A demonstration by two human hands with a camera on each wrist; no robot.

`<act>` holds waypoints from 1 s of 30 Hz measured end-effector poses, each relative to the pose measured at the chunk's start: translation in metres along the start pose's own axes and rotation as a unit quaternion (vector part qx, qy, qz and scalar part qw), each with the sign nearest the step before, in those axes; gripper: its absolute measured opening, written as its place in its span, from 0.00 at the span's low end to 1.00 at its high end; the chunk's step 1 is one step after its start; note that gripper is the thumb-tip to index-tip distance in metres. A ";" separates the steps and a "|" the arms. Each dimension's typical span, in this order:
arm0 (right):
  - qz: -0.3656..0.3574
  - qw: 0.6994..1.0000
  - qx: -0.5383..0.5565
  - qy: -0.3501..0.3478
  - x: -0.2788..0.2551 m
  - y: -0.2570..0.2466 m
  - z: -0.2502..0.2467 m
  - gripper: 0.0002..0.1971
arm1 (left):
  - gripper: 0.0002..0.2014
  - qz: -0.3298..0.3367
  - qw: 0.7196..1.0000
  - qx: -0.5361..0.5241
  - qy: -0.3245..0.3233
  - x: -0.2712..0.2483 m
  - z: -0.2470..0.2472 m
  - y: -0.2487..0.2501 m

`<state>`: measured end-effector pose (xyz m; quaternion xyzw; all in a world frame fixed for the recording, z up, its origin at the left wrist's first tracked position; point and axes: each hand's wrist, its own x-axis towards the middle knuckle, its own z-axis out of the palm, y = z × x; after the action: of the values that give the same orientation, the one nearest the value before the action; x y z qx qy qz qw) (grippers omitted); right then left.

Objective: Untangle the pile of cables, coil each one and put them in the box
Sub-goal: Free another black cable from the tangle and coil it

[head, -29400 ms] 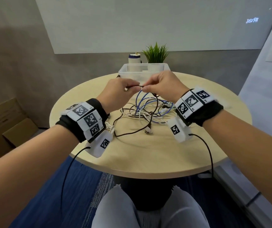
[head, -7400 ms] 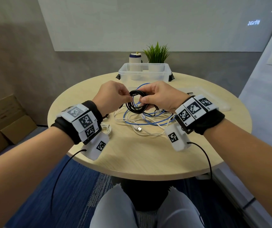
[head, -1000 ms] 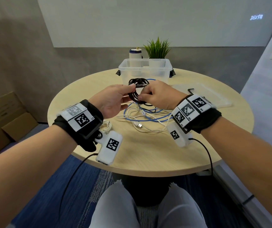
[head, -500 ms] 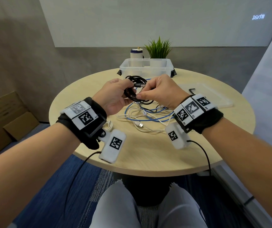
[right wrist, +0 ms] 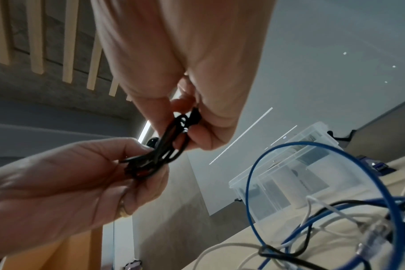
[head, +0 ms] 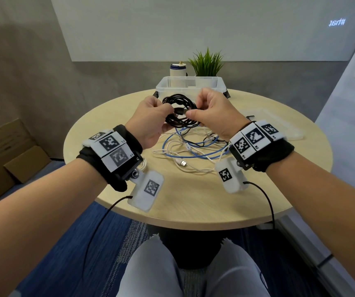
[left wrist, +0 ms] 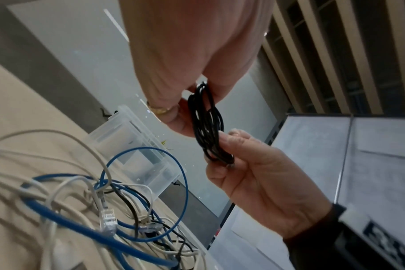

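Black coil (head: 179, 111) held above the table (head: 193, 200), left hand (head: 148, 123) pinching its 9 o'clock side, right hand (head: 213, 113) its 3 o'clock. Box (head: 219, 85) at 12 o'clock; loose cables (head: 193, 150) below.

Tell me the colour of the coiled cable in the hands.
Black coiled cable; clearest in the head view.

Two hands are seen: one left hand (head: 148, 123) and one right hand (head: 213, 113). One coiled black cable (head: 179, 111) is counted between them. In the loose pile on the one round table (head: 193, 200), one blue cable (head: 196, 156) can be counted, along with white cables (head: 172, 151) whose number cannot be told. One clear plastic box (head: 190, 87) is counted, one clear lid (head: 279, 125), one potted plant (head: 206, 63) and one white container (head: 177, 71).
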<state>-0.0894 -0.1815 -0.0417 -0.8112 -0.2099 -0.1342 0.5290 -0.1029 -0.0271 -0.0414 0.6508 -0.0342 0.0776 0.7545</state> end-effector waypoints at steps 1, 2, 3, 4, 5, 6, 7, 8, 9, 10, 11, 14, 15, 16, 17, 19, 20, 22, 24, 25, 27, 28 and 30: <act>0.007 1.000 0.002 -0.008 0.001 0.000 0.000 0.17 | 0.15 0.017 1.000 0.017 0.008 0.000 0.001 0.000; 0.017 1.000 0.004 -0.021 0.001 0.000 0.001 0.17 | 0.15 0.034 0.999 0.029 0.017 0.000 0.002 -0.001; 0.027 0.999 0.010 -0.037 0.001 -0.001 0.000 0.16 | 0.15 0.049 0.998 0.037 0.024 0.000 0.003 -0.002; 0.037 0.998 0.026 -0.051 0.000 -0.002 0.000 0.16 | 0.16 0.061 0.997 0.044 0.030 0.000 0.003 -0.003; 0.047 0.996 0.051 -0.062 0.000 -0.003 0.000 0.16 | 0.16 0.071 0.996 0.050 0.032 0.000 0.003 -0.004; 0.054 0.993 0.074 -0.069 0.000 -0.004 0.000 0.16 | 0.16 0.076 0.995 0.054 0.032 0.000 0.003 -0.005; 0.059 0.992 0.086 -0.071 0.000 -0.005 0.000 0.16 | 0.16 0.077 0.995 0.060 0.030 0.000 0.002 -0.005; 0.061 0.992 0.088 -0.070 0.000 -0.006 0.000 0.16 | 0.16 0.078 0.994 0.070 0.031 0.001 0.001 -0.006; 0.060 0.992 0.084 -0.066 0.001 -0.006 0.001 0.16 | 0.15 0.076 0.993 0.086 0.032 0.001 0.000 -0.005; 0.057 0.993 0.084 -0.060 0.001 -0.006 0.001 0.16 | 0.14 0.069 0.992 0.104 0.029 0.002 -0.002 -0.005; 0.057 0.993 0.089 -0.057 0.002 -0.006 0.001 0.15 | 0.13 0.057 0.991 0.120 0.021 0.002 -0.003 -0.004; 0.071 0.988 0.130 -0.053 0.002 -0.005 0.002 0.14 | 0.06 0.019 0.985 0.169 -0.030 0.001 -0.004 -0.001; 0.077 0.986 0.142 -0.050 0.003 -0.005 0.002 0.14 | 0.06 0.012 0.982 0.181 -0.055 0.000 -0.004 0.000; 0.082 0.984 0.151 -0.048 0.003 -0.005 0.003 0.13 | 0.07 0.007 0.980 0.181 -0.080 0.000 -0.005 0.000; 0.087 0.983 0.156 -0.046 0.003 -0.005 0.003 0.13 | 0.07 0.003 0.980 0.169 -0.103 -0.001 -0.006 -0.001; 0.096 0.979 0.172 -0.048 0.003 -0.004 0.004 0.13 | 0.09 0.009 0.979 0.148 -0.138 -0.004 -0.007 -0.002; 0.098 0.977 0.182 -0.051 0.002 -0.004 0.003 0.13 | 0.14 0.018 0.978 0.154 -0.143 -0.004 -0.008 -0.004; 0.100 0.974 0.197 -0.055 0.000 -0.006 0.004 0.12 | 0.21 0.038 0.973 0.183 -0.133 -0.004 -0.010 -0.007; 0.097 0.971 0.210 -0.062 -0.001 -0.008 0.004 0.11 | 0.23 0.046 0.972 0.197 -0.116 -0.006 -0.010 -0.008; 0.095 0.969 0.217 -0.067 -0.002 -0.009 0.004 0.11 | 0.24 0.043 0.973 0.199 -0.111 -0.006 -0.009 -0.008; 0.092 0.966 0.229 -0.080 -0.002 -0.010 0.005 0.11 | 0.26 0.028 0.974 0.202 -0.100 -0.007 -0.007 -0.007; 0.090 0.964 0.233 -0.090 -0.001 -0.010 0.005 0.11 | 0.26 0.019 0.976 0.198 -0.094 -0.007 -0.007 -0.007; 0.088 0.963 0.230 -0.108 -0.001 -0.011 0.006 0.12 | 0.27 0.005 0.976 0.195 -0.094 -0.007 -0.007 -0.007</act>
<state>-0.0957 -0.1728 -0.0361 -0.6927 -0.2186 0.0530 0.6853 -0.1092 -0.0214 -0.0509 0.7897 -0.0922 0.0247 0.6060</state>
